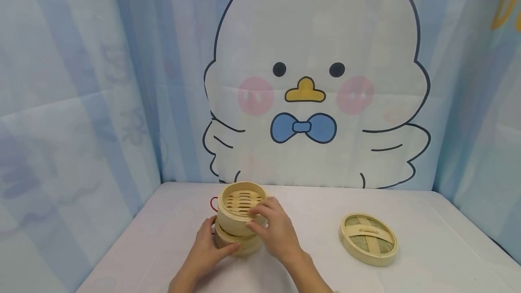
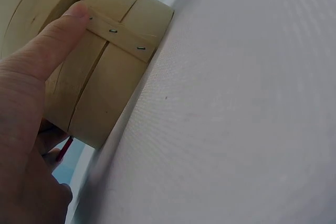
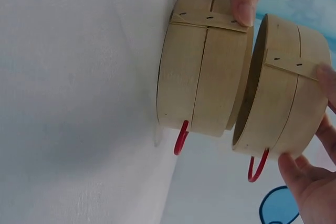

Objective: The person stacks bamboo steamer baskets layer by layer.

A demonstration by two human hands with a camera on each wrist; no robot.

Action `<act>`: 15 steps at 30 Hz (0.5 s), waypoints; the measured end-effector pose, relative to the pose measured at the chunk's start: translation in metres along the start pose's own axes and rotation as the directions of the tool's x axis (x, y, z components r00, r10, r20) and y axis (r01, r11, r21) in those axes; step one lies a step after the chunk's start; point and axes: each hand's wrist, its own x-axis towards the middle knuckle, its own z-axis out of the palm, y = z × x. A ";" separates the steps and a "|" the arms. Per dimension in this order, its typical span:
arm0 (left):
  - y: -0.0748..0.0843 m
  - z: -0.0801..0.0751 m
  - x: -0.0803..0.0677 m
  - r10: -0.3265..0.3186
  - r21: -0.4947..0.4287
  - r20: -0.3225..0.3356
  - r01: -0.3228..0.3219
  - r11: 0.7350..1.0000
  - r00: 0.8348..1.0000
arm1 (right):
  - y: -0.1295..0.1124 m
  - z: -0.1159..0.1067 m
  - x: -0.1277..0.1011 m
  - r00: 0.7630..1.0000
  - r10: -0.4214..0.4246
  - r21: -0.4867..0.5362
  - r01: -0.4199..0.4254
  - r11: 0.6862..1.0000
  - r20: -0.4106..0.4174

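So going by the head view, there are two little bamboo baskets in play, one above the other. The bottom basket (image 1: 249,246) sits on the white table (image 1: 163,225), and the left hand (image 1: 206,248) comes in at its 8 o'clock and holds it, thumb along the near side. The top basket (image 1: 233,223) is tipped, slatted base up, with the right hand (image 1: 276,230) pinching its edge around 4 o'clock. Right wrist cam shows a wedge-shaped gap between the two; can't tell if they touch at the narrow end. Each has a red loop, the bottom loop (image 3: 181,138) and the top loop (image 3: 257,168); the top one pokes out at 9 o'clock in the head view. The woven lid (image 1: 368,238) is lying well apart at their 3 o'clock. Big cartoon bird (image 1: 313,35) on the curtain, roughly 1 o'clock from the baskets.
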 end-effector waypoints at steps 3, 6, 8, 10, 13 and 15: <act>0.000 0.000 0.000 0.010 -0.009 -0.009 -0.010 1.000 1.000 | -0.003 0.003 0.000 1.000 -0.003 -0.003 0.003 1.000 0.005; 0.001 0.000 -0.001 0.003 -0.009 -0.009 -0.004 1.000 1.000 | -0.004 0.005 0.000 1.000 0.002 -0.013 -0.002 1.000 0.010; 0.001 0.000 -0.001 -0.012 -0.012 -0.003 0.012 1.000 1.000 | -0.005 0.006 -0.001 1.000 0.015 -0.020 -0.015 1.000 0.019; 0.001 -0.001 -0.001 -0.025 -0.013 0.003 0.025 1.000 1.000 | -0.006 0.008 -0.002 0.999 0.026 -0.027 -0.025 0.999 0.024; 0.002 -0.001 -0.002 -0.034 -0.016 0.005 0.034 0.999 0.999 | -0.007 0.010 -0.002 0.999 0.033 -0.035 -0.032 0.999 0.022; 0.002 -0.001 -0.002 -0.028 -0.018 -0.001 0.028 0.999 1.000 | -0.008 0.011 -0.002 1.000 0.026 -0.043 -0.025 0.999 0.015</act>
